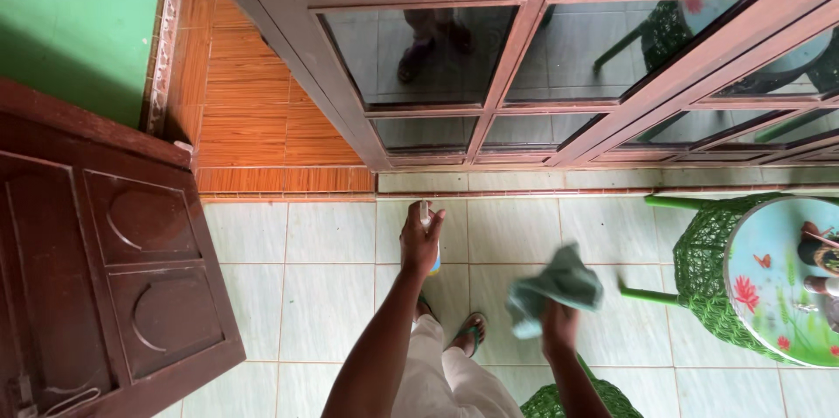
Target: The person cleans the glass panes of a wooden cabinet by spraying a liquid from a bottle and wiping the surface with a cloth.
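1. Hands first: the left hand (420, 239) is clamped around a small spray bottle (428, 224), whose top shows above the fingers and whose blue base shows just below the palm.
2. Fingers of the right hand (559, 324) are closed on a crumpled green cloth (557, 288), which bunches up above the hand and looks blurred.
3. Both hands are apart from each other, the bottle hand higher and to the left of the cloth hand.
4. Ahead of both hands stands a wooden-framed glass door (516, 60); its dark panes reflect the floor and a pair of feet.
5. Below the hands lie pale green floor tiles (288, 234), with the person's sandalled foot (472, 331) between the two forearms.
6. Right of the cloth hand stands a green wicker worktop (708, 269) with a painted round top.
7. Left of the bottle hand stands a dark brown wooden door (114, 269), well apart from it.
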